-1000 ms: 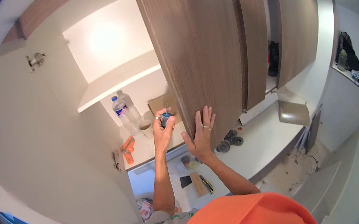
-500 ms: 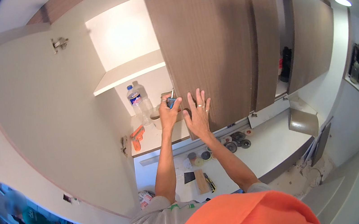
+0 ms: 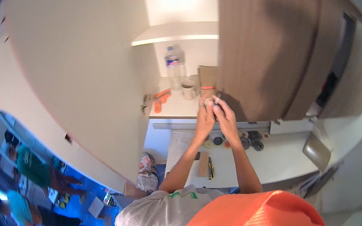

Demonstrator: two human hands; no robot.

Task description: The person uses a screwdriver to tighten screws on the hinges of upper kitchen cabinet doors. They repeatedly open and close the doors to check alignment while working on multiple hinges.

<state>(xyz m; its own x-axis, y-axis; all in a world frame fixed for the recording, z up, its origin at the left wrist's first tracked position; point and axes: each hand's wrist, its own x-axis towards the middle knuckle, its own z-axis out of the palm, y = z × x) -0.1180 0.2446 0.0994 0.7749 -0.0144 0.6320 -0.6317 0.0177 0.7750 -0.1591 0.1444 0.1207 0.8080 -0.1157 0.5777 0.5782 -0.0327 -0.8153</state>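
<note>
Just in front of the lower cabinet shelf (image 3: pixel 173 109), my two hands meet with fingers drawn together. My left hand (image 3: pixel 206 116) is closed at the fingertips, and my right hand (image 3: pixel 226 115) is closed against it. A small greyish piece shows between the fingertips, too blurred to name. Behind them a brown, flat-sided item with an orange-red band (image 3: pixel 208 76) stands on the shelf. To its left are a pale mug (image 3: pixel 188 91), a clear plastic bottle with a blue cap (image 3: pixel 173 70) and an orange gun-shaped tool (image 3: pixel 161 100). A brown cabinet door (image 3: pixel 263 42) hangs to the right.
An open pale door (image 3: pixel 85 80) fills the left. On the white counter (image 3: pixel 283 159) below lie several round discs (image 3: pixel 254 139), a wooden block (image 3: pixel 203 164) and a yellow-black utility knife (image 3: pixel 210 168). Two people (image 3: pixel 35 166) are at the far lower left.
My right hand has left the brown door and come to my left hand. The blue-handled tool with a metal tip, earlier in my left hand, is no longer plainly visible. The view has shifted left.
</note>
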